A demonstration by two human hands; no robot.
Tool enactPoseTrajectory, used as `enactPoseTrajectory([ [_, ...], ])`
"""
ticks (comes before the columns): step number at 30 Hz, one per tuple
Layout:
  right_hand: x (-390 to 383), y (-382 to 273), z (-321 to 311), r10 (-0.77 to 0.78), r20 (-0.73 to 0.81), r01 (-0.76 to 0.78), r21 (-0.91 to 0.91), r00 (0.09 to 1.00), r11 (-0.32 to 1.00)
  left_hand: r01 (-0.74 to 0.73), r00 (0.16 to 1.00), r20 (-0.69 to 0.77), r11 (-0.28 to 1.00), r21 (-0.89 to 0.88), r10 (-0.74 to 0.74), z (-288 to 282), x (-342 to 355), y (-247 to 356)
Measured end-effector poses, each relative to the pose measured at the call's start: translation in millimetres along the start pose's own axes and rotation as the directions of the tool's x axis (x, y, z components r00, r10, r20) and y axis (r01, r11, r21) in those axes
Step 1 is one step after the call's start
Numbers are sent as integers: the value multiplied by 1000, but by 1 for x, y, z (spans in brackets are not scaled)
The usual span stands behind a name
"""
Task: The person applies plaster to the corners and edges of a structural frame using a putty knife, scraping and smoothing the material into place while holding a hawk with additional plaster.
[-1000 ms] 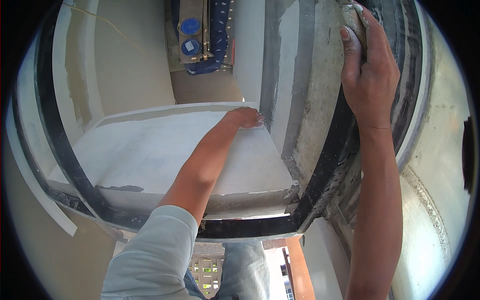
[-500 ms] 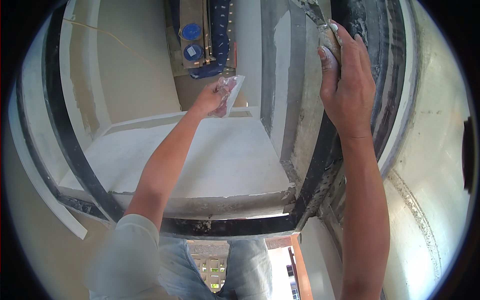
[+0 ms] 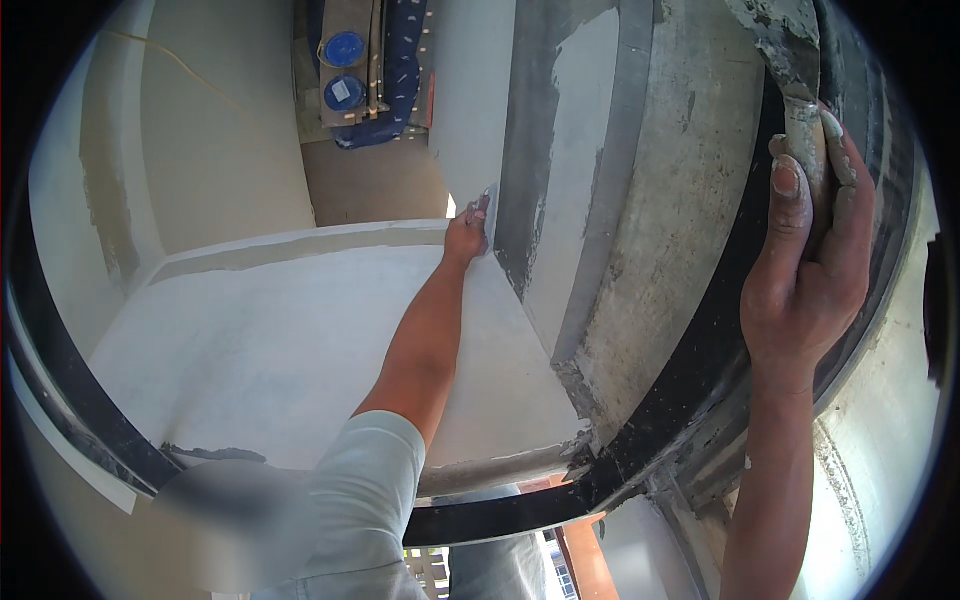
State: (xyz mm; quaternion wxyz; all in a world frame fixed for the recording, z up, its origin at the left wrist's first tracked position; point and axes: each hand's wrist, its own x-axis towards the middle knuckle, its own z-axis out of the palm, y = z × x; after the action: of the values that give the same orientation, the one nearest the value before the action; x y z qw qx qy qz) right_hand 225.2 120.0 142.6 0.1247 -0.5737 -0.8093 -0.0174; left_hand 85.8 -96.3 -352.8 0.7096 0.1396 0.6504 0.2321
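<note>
Pale plaster covers a broad ledge [image 3: 290, 330] that fills the lower left, with a grey, rough-coated wall [image 3: 660, 220] rising to its right and a black frame [image 3: 640, 440] curving along the near edge. Blue round lids [image 3: 345, 48] lie far off at the top.

At full stretch, the left hand [image 3: 468, 232] has its fingertips [image 3: 483, 203] against the inner corner where the pale wall meets a grey strip. Its fingers look loosely bent, with something small and pale just at their tips; whether they pinch it cannot be told.

Up at the right, the right hand [image 3: 805, 260] has its fingers [image 3: 787, 190] clenched round the handle of a trowel [image 3: 790, 60]. The blade, caked with grey mortar, sticks up beyond the fingertips and lies against the grey wall. Mortar smears the knuckles and nails. Both forearms are bare; a light sleeve [image 3: 360, 490] covers the left upper arm.
</note>
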Motion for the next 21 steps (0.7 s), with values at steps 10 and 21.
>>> enactPoseTrajectory([
  [10, 1, -2, -5, 19, 10, -19, -56, 1000, 998, 258, 949, 207, 964, -68, -239, -13, -29, 34],
  [21, 8, -13, -2, 37, -38, -36, 37, 999, 999, 398, 889, 343, 882, -251, -303, -12, -166, 120],
])
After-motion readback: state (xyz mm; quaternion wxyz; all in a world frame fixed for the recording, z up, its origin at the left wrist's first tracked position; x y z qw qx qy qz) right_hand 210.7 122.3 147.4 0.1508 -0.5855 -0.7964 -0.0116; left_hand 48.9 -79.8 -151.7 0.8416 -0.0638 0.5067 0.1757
